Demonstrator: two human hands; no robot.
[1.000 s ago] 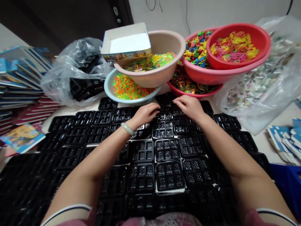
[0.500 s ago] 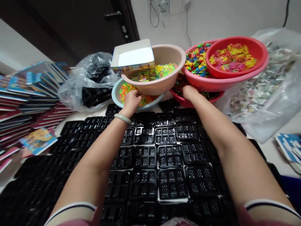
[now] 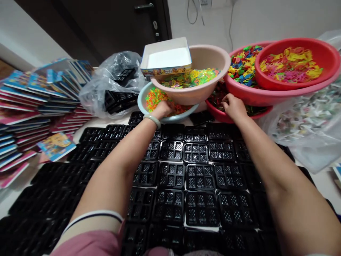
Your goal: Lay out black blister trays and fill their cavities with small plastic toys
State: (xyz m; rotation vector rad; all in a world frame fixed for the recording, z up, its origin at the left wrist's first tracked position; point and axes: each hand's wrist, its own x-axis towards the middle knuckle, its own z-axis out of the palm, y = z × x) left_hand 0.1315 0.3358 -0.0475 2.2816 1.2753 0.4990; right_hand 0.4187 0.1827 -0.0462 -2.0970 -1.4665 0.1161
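My left hand (image 3: 164,108), with a pale bangle (image 3: 152,121) at the wrist, reaches into the light blue basin (image 3: 142,103) of small orange and green plastic pieces (image 3: 154,99). Its fingers are down among the pieces and hidden. Over the lower red basin (image 3: 218,113) is my right hand (image 3: 234,107), its thumb and fingers curled together in a pinch. Whatever lies between those fingertips is too small to make out. Dark small pieces (image 3: 214,96) fill that basin. Rows of black compartment trays (image 3: 200,177) lie beneath both forearms.
A pink-beige basin (image 3: 190,95) overhangs the blue one and bears an open cardboard box (image 3: 166,57). Right of it, a pink basin (image 3: 239,90) carries a red basin (image 3: 295,83) of yellow and pink pieces. Plastic bags (image 3: 301,142) and stacked booklets (image 3: 34,106) flank the trays.
The view has shifted, so the basins appear farther right. My left hand has gone deeper into the blue basin. My right hand has risen from the dark pieces, with its fingertips now showing.
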